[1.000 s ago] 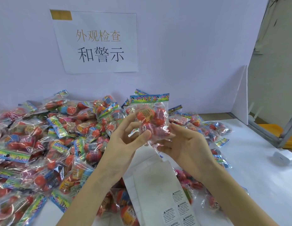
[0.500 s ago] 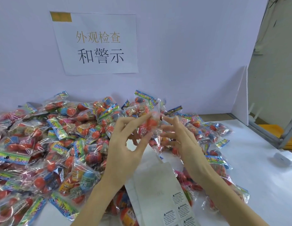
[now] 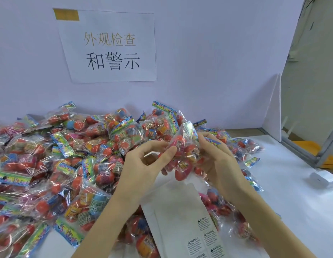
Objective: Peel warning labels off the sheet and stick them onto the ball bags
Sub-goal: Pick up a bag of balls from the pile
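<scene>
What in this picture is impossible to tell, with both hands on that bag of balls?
All in the head view:
- Whether the held bag already carries a label: crinkled film glares, and the left hand and right hand cover parts.
- The small print on the warning labels: too small.
- How many labels remain: the label sheet is cut off by the bottom edge.
- The white object at the right edge: partly cut off, unidentifiable.

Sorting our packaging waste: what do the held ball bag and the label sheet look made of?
Ball bag: clear glossy plastic film, judging by its glare and crinkles. Label sheet: matte white paper, probably a release liner; the few labels left look like printed paper.
</scene>
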Available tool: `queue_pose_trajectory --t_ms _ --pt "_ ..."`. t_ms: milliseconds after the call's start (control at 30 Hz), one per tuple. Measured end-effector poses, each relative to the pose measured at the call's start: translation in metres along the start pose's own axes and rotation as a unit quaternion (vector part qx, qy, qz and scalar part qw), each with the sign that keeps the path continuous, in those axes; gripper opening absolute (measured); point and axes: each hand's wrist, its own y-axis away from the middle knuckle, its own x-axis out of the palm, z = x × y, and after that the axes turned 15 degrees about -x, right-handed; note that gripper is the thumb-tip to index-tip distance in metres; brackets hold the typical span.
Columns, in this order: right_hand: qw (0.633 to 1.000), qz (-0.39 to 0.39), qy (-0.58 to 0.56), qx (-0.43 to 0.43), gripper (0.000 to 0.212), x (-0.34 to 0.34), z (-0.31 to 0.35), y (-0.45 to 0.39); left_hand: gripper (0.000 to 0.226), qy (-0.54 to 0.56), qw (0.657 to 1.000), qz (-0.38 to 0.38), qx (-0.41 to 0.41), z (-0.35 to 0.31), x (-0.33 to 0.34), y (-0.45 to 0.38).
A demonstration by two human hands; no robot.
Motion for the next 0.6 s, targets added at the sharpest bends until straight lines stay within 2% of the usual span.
queue_pose_trajectory --t_ms 100,200,300,400,500,600 --pt "0.994 -0.014 0.102 -0.025 0.02 -0.004 -0.003 0.001 0.033 0.053 0.998 -0.01 -0.025 0.002 0.003 0.0" --pt "0.978 -0.003 0.206 -0.045 0.018 -0.006 -0.005 0.002 0.035 0.052 0.998 -0.016 -0.034 0.005 0.001 -0.002" --pt "0.982 -0.038 0.178 -0.043 0.019 -0.005 -0.005 0.001 0.046 0.047 0.997 0.025 -0.062 0.005 -0.001 -0.003" --pt "0.991 -0.08 0.102 -0.019 0.024 -0.006 -0.002 -0.002 0.035 0.064 0.994 0.043 -0.077 0.002 0.0 -0.001" --pt "0.994 -0.078 0.07 0.007 0.019 -0.006 0.003 -0.003 0.018 0.041 0.999 -0.012 -0.026 0.001 0.0 0.0" --pt "0.993 -0.056 0.1 0.007 0.01 -0.004 0.005 -0.002 0.015 -0.006 0.997 -0.064 0.041 0.003 0.001 0.001"
